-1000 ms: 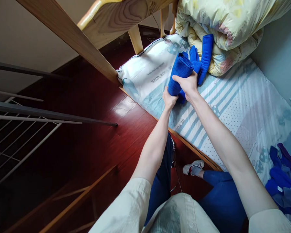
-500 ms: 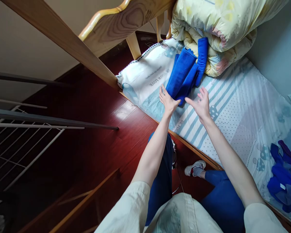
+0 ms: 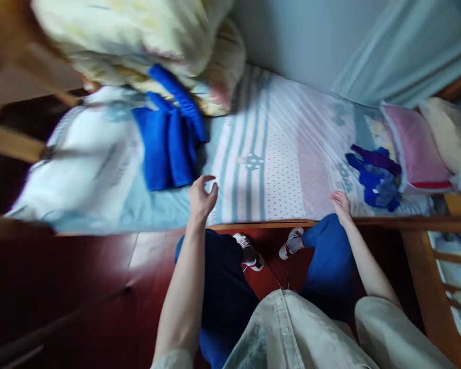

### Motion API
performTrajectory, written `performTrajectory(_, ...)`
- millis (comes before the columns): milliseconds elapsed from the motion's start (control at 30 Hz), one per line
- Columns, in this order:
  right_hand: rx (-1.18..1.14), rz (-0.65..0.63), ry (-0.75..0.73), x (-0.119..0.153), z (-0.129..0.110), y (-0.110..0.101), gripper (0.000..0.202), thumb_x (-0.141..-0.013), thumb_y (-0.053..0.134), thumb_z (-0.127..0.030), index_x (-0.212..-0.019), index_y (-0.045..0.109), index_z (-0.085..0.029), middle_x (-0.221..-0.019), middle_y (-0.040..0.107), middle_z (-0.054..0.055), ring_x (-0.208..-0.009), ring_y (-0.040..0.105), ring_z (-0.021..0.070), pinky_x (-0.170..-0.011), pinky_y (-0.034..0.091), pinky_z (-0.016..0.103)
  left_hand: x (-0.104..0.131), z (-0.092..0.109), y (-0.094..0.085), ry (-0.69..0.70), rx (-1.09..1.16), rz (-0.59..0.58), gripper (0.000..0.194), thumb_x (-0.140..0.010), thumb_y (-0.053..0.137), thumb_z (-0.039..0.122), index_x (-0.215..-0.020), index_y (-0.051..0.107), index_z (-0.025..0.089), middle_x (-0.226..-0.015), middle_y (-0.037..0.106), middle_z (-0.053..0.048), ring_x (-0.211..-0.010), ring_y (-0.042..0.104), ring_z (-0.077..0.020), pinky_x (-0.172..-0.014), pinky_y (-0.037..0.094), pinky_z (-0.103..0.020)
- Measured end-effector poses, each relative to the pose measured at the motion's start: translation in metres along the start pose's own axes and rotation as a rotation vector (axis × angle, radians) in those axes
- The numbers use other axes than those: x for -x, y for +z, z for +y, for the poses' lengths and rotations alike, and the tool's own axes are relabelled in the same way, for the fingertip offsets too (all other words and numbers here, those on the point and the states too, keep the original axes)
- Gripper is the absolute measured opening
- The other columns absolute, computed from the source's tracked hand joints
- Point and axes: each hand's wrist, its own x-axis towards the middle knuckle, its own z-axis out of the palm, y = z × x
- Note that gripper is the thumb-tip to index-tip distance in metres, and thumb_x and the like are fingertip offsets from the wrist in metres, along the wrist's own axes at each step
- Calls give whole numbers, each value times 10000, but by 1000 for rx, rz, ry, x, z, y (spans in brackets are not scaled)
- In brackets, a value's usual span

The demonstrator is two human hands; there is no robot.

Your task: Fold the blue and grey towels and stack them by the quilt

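My left hand point(image 3: 203, 197) is over the front part of the mattress, thumb and fingers curved apart with nothing between them. Just beyond it, on the bed, lie folded bright blue cloths point(image 3: 157, 151), with a rolled blue piece point(image 3: 179, 100) leaning against the quilt; the hand is apart from them. My right hand point(image 3: 341, 205) hovers near the bed's front edge above my knee, empty, its fingers loosely bent. To its right sits a crumpled heap of blue and purple garments point(image 3: 378, 179), which it does not touch.
A puffy yellow quilt point(image 3: 138, 36) is heaped at the back left. A pink pillow point(image 3: 418, 143) and a cream one point(image 3: 453, 138) stand at the right end. The patterned sheet point(image 3: 284, 169) covers the bed, beside a wooden rail point(image 3: 426, 224) and a hanging curtain point(image 3: 399, 56).
My view has turned right, toward the garment heap. My hands have moved away from the folded blue cloths and spread apart, the right one toward the heap.
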Motion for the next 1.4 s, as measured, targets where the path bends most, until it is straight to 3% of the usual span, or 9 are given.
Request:
performTrajectory(67,-14,-4,45,-7,7,-10,464,-636,771,-409,-1039,626,-229,-1159,735,117,-1064,705,250,-1038,556,472,19,12,9,77,-49,-158,289,-846,528,357,-1034,682,201,-1095,763,-95,-1061,705,-292,-1056,533,-463)
performTrajectory(167,-64,56,166,-19,24,-24,478,-702,720,-407,-1135,627,-226,-1294,696,128,-1118,680,233,-979,575,397,58,33,15,153,-169,-250,317,-874,506,420,-1012,711,221,-1068,770,-90,-1042,711,-307,-1031,536,-464)
performTrajectory(300,-72,188,330,-38,55,-52,521,-750,660,-344,-1254,625,-222,-1400,634,131,-1160,658,231,-957,577,352,121,55,7,154,-340,-121,386,-909,491,420,-1168,722,251,-1157,741,-110,-1194,666,-359,-1106,493,-527)
performTrajectory(467,161,403,291,-67,95,-99,510,-794,616,-245,-1297,680,-185,-1526,520,170,-1375,533,289,-1198,431,437,182,61,-6,79,-571,14,597,-915,523,440,-1483,583,264,-1564,542,-145,-1472,475,-434,-1217,377,-637)
performTrajectory(667,409,393,360,-108,125,-151,509,-821,604,-152,-1321,688,-191,-1700,299,152,-1563,250,349,-1252,315,534,198,64,0,44,-637,22,715,-905,509,495,-1599,457,331,-1641,469,-121,-1474,446,-478,-1174,400,-685)
performTrajectory(867,424,380,336,-158,131,-191,407,-786,646,-93,-1182,703,-168,-1689,330,183,-1570,185,359,-1272,174,595,194,70,13,45,-638,46,742,-848,537,444,-1584,483,361,-1633,490,-114,-1427,479,-507,-1151,398,-737)
performTrajectory(1067,219,493,283,-171,85,-233,435,-826,614,-56,-1256,654,-102,-1611,443,246,-1488,352,268,-1262,218,456,193,75,23,22,-656,62,714,-877,515,505,-1563,508,305,-1615,502,-136,-1454,468,-468,-1188,381,-688)
performTrajectory(1200,228,614,165,-170,19,-289,688,-810,511,69,-1492,521,-19,-1679,349,277,-1544,360,215,-1275,214,349,192,76,26,28,-632,49,716,-910,472,565,-1537,543,228,-1602,501,-185,-1461,462,-469,-1199,383,-662)
performTrajectory(1400,556,778,-37,-170,-98,-377,642,-915,506,26,-1552,440,77,-1598,419,360,-1555,417,168,-1212,309,282,193,76,28,73,-591,28,713,-936,433,537,-1481,583,104,-1554,526,-262,-1455,485,-436,-1228,376,-592)
